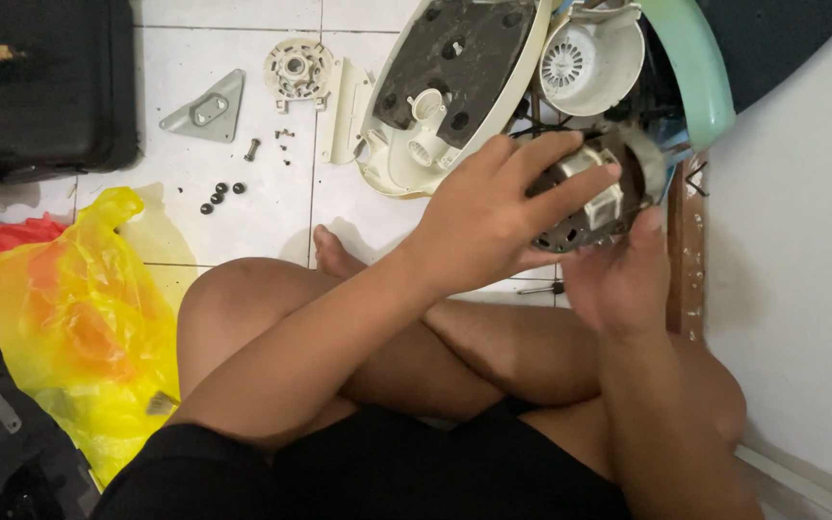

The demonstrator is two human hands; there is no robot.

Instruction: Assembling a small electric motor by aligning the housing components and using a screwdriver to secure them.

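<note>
The small electric motor (594, 197), a round metal body with pale plastic blocks on its dark face, sits between both hands above the person's crossed legs. The left hand (493, 217) lies over its near side with fingers curled across the top; the right hand (618, 279) cups it from below, fingers bent around the rim.

Just behind the motor, an overturned cream plastic fan base (455, 87) lies like a shallow shell, with a dark rough plate and a white tube fitting inside. Beside that, a round white housing (589, 58) shows a slotted vent within.

Left of the motor, on the white tiled floor (272, 193), lie a grey triangular bracket (209, 108), a toothed cream disc (298, 67), loose screws (223, 195) and a crumpled, glossy yellow plastic bag (89, 327) whose contents cannot be made out.
</note>
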